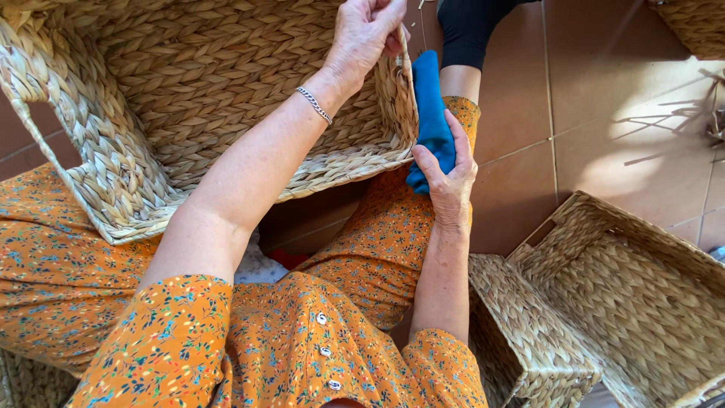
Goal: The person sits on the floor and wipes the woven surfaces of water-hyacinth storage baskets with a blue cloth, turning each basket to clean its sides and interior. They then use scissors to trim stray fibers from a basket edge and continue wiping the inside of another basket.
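Observation:
A large woven straw basket (151, 113) lies on my lap, its opening turned toward me. My left hand (364, 38) reaches across its inside and pinches a strand at the far right rim, fingers closed on it. My right hand (447, 175) grips a blue cloth-wrapped tool (430, 106) held upright against the outside of that same rim. A silver bracelet sits on my left wrist. I wear an orange flowered dress.
Two more woven baskets (627, 295) stand on the tiled floor at my lower right, the smaller one (521, 332) nearer my elbow. Another basket (698, 23) shows at the top right corner. Loose straw lies at the right edge. A black-socked leg (464, 34) is ahead.

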